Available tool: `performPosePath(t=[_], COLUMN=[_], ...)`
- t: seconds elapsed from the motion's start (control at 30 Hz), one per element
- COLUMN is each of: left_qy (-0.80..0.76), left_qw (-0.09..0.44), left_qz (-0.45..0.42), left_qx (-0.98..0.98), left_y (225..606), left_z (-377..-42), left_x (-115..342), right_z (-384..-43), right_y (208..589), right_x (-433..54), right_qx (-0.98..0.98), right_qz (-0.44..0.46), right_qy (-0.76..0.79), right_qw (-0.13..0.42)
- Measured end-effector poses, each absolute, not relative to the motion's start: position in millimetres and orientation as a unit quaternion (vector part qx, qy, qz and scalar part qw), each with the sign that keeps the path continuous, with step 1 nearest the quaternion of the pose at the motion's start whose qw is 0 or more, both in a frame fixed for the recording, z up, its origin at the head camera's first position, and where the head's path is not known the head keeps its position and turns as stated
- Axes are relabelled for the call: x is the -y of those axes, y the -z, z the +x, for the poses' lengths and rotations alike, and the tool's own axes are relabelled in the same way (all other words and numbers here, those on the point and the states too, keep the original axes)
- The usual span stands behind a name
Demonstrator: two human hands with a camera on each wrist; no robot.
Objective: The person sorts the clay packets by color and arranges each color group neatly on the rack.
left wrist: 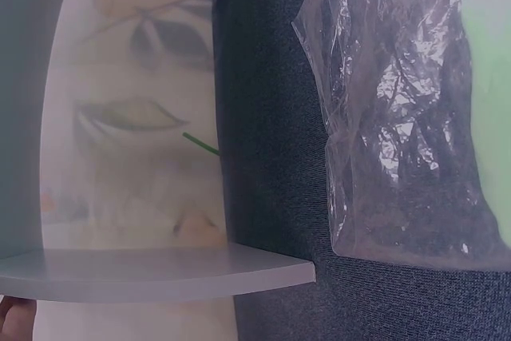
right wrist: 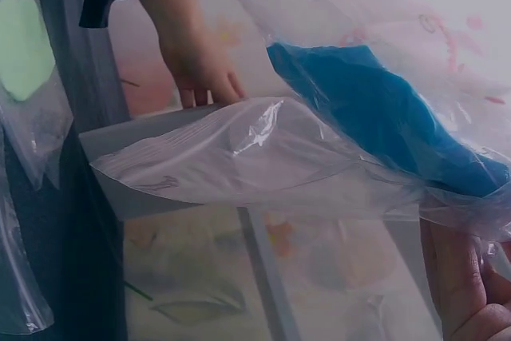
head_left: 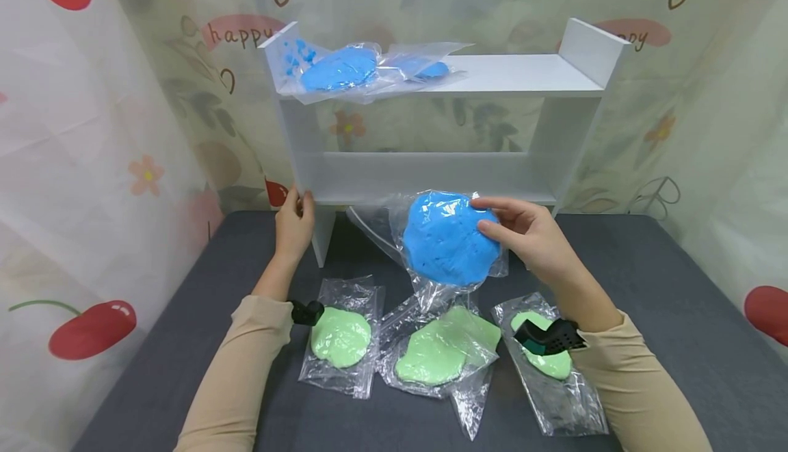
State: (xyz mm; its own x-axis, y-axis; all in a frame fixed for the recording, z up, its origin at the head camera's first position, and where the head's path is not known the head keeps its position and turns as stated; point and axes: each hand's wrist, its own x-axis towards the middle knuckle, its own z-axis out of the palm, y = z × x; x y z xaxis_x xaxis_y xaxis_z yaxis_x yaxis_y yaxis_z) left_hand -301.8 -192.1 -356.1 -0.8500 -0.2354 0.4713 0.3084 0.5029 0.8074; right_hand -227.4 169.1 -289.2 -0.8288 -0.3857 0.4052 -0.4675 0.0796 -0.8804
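Observation:
My right hand (head_left: 532, 236) pinches the right edge of a clear plastic bag holding a flat blue slab of clay or slime (head_left: 452, 238), thumb in front. The bag hangs before the white shelf's (head_left: 425, 171) lower board; its empty end spreads sideways in the right wrist view. My left hand (head_left: 294, 225) touches the outside of the shelf's left side panel near its bottom, fingers fairly straight and partly hidden behind the panel in the right wrist view (right wrist: 200, 69). Just a bit of that hand shows at the left wrist view's lower left corner.
Bags with blue slabs (head_left: 341, 69) lie on the shelf's top left. Three clear bags with pale green slabs, left (head_left: 340, 337), middle (head_left: 434, 353) and right (head_left: 557, 363), lie on the dark grey table (head_left: 166, 370). Printed curtains surround the table.

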Motion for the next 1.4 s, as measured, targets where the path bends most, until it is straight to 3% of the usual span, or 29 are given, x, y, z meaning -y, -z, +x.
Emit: performPosePath(t=[0.83,1.4], left_qy=[0.505,0.511], left_qw=[0.265,0.263], left_qz=[-0.018,-0.014], left_qx=[0.821,0.818], left_y=[355,355], left_z=[-301,-302], left_x=[192,191], right_z=[-207,-205], right_y=[255,230], right_x=[-183,-189], right_qx=[0.624,0.556], right_qz=[0.253,0.220], right_qy=[-0.724,-0.776], right_qw=[0.151,0.199])
